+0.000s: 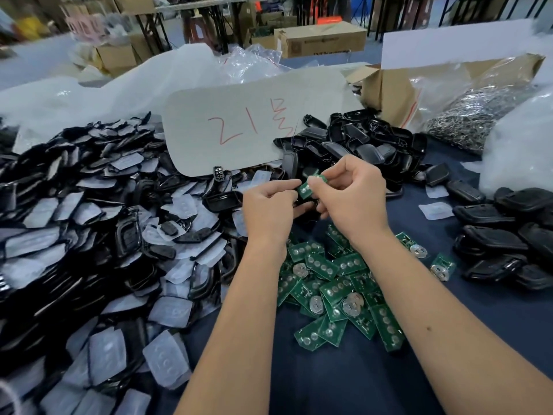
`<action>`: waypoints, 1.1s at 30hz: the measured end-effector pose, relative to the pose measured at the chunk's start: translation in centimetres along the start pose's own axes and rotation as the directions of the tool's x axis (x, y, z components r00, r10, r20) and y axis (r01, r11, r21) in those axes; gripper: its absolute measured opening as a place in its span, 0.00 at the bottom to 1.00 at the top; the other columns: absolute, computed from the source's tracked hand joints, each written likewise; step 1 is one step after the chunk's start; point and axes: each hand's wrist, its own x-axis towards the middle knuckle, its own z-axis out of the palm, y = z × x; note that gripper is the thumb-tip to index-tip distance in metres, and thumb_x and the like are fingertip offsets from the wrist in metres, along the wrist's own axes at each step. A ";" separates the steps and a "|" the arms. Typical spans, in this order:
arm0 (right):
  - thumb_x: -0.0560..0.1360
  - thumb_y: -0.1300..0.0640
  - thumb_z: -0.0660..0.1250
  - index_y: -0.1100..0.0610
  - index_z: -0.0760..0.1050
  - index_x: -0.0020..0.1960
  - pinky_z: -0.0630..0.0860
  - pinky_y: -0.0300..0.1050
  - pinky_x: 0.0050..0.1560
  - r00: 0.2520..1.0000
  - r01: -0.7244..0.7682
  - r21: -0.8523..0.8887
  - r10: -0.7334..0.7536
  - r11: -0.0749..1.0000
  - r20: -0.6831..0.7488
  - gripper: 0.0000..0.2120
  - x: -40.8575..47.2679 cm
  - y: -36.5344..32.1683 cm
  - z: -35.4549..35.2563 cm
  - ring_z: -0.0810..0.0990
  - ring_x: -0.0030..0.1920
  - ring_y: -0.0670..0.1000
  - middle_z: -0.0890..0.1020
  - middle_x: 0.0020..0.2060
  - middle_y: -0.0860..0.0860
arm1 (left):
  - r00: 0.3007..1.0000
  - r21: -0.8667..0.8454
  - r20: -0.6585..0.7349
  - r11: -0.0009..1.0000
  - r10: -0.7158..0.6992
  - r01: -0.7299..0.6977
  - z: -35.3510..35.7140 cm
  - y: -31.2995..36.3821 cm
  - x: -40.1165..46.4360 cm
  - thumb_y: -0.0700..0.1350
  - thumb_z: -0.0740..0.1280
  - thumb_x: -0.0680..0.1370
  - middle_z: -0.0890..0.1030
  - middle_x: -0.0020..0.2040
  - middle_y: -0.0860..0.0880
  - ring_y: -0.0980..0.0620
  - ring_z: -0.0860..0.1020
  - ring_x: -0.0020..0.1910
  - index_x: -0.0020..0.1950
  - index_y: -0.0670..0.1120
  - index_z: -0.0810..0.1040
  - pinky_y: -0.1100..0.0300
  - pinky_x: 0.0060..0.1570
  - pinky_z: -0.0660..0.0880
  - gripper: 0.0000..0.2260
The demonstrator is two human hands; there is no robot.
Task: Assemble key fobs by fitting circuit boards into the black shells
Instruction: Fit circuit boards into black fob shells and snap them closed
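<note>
Both hands meet above the table's middle. My right hand [351, 199] pinches a small green circuit board [305, 190] between thumb and fingertips. My left hand [269, 208] touches the board's left end with its fingers curled; a black shell [305, 206] shows below between the hands, mostly hidden. A pile of green circuit boards [335, 289], some with round silver battery clips, lies on the dark blue cloth under my forearms. Black shells [353, 145] are heaped behind the hands.
A large heap of black shell halves and clear button pads [98, 223] fills the left. More black shells [508, 235] lie at the right. A white card marked in red [248, 124], a cardboard box [398, 88] and a bag of metal parts [478, 115] stand behind.
</note>
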 end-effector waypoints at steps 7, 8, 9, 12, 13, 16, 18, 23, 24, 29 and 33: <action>0.73 0.53 0.79 0.54 0.78 0.43 0.74 0.44 0.34 0.999 0.039 -0.170 -0.037 0.985 0.016 0.10 0.2 0.1 -0.2 0.77 0.29 0.47 0.82 0.32 0.51 | 1.000 -0.028 0.000 1.000 0.008 -0.008 -0.1 -0.1 0.1 0.30 0.70 0.78 0.84 0.45 0.42 0.55 0.84 0.34 0.44 0.40 0.87 0.61 0.40 0.83 0.09; 0.73 0.53 0.79 0.54 0.78 0.43 0.75 0.45 0.34 0.999 0.018 -0.144 -0.013 0.989 0.036 0.10 0.2 0.2 -0.3 0.78 0.29 0.49 0.83 0.32 0.52 | 1.000 -0.018 0.004 1.000 0.021 -0.021 -0.2 -0.2 0.0 0.30 0.71 0.78 0.85 0.44 0.42 0.55 0.85 0.34 0.45 0.40 0.87 0.61 0.39 0.83 0.07; 0.72 0.53 0.79 0.54 0.78 0.43 0.76 0.46 0.34 0.998 -0.003 -0.126 0.010 0.992 0.055 0.10 0.3 0.4 -0.4 0.78 0.29 0.49 0.83 0.32 0.53 | 0.999 -0.004 0.004 0.999 0.032 -0.032 -0.2 -0.3 0.0 0.30 0.72 0.78 0.85 0.42 0.43 0.55 0.85 0.34 0.45 0.40 0.86 0.62 0.39 0.82 0.07; 0.72 0.54 0.80 0.54 0.78 0.43 0.73 0.45 0.32 0.991 -0.079 -0.072 0.086 0.994 0.101 0.11 0.6 0.8 -0.7 0.76 0.27 0.48 0.82 0.31 0.52 | 0.999 0.018 -0.004 0.999 0.043 -0.043 -0.4 -0.6 0.1 0.31 0.73 0.77 0.85 0.40 0.44 0.52 0.85 0.34 0.45 0.41 0.86 0.61 0.39 0.82 0.06; 0.72 0.54 0.81 0.54 0.79 0.43 0.72 0.44 0.32 0.987 -0.106 -0.053 0.112 0.993 0.113 0.11 0.7 0.9 -0.9 0.76 0.27 0.48 0.82 0.30 0.52 | 0.999 0.020 -0.005 0.999 0.043 -0.043 -0.4 -0.6 0.1 0.31 0.74 0.76 0.85 0.40 0.45 0.52 0.85 0.34 0.45 0.41 0.86 0.61 0.39 0.83 0.06; 0.72 0.55 0.81 0.54 0.79 0.43 0.72 0.45 0.33 0.986 -0.123 -0.060 0.129 0.991 0.107 0.11 0.7 1.0 -1.0 0.76 0.28 0.48 0.82 0.31 0.53 | 0.999 0.029 0.017 0.998 0.047 -0.047 -0.4 -0.6 0.2 0.30 0.74 0.75 0.85 0.41 0.45 0.52 0.85 0.34 0.46 0.42 0.86 0.61 0.39 0.82 0.07; 0.73 0.53 0.80 0.53 0.79 0.43 0.74 0.46 0.34 0.993 -0.083 -0.123 0.093 0.989 0.078 0.10 0.6 0.9 -0.9 0.77 0.30 0.49 0.83 0.34 0.54 | 0.998 0.031 0.038 0.998 0.051 -0.053 -0.3 -0.5 0.1 0.30 0.75 0.75 0.84 0.42 0.43 0.52 0.85 0.35 0.46 0.43 0.86 0.62 0.40 0.82 0.08; 0.69 0.47 0.82 0.52 0.77 0.46 0.72 0.39 0.34 0.997 -0.063 -0.261 0.074 0.963 0.032 0.16 0.3 0.5 -0.7 0.76 0.30 0.44 0.82 0.33 0.51 | 0.998 0.057 0.036 0.996 0.059 -0.061 -0.6 -0.3 0.3 0.29 0.74 0.75 0.83 0.40 0.44 0.51 0.84 0.32 0.45 0.43 0.85 0.61 0.39 0.82 0.10; 0.68 0.46 0.82 0.52 0.76 0.47 0.71 0.37 0.34 0.997 -0.066 -0.271 0.074 0.960 0.017 0.18 0.2 0.3 -0.8 0.75 0.30 0.44 0.82 0.34 0.50 | 0.997 0.070 0.044 0.995 0.062 -0.065 -0.8 -0.2 0.3 0.29 0.74 0.74 0.83 0.38 0.46 0.49 0.84 0.32 0.44 0.44 0.85 0.60 0.39 0.83 0.10; 0.74 0.58 0.80 0.55 0.84 0.49 0.79 0.44 0.31 0.979 -0.119 -0.058 0.127 0.991 0.158 0.07 0.0 -1.2 -1.0 0.84 0.31 0.50 0.86 0.39 0.53 | 0.988 0.077 0.119 0.991 0.102 -0.112 -1.6 0.7 0.6 0.28 0.73 0.74 0.84 0.39 0.42 0.47 0.84 0.36 0.43 0.44 0.85 0.57 0.40 0.83 0.11; 0.75 0.69 0.75 0.62 0.82 0.46 0.80 0.39 0.32 0.963 -0.238 0.310 0.182 0.920 0.199 0.04 -0.1 -2.6 -0.1 0.83 0.29 0.50 0.85 0.31 0.54 | 0.988 -0.066 0.081 0.990 0.133 -0.128 -2.0 1.5 1.0 0.30 0.74 0.75 0.84 0.36 0.48 0.52 0.81 0.31 0.49 0.42 0.84 0.62 0.37 0.79 0.08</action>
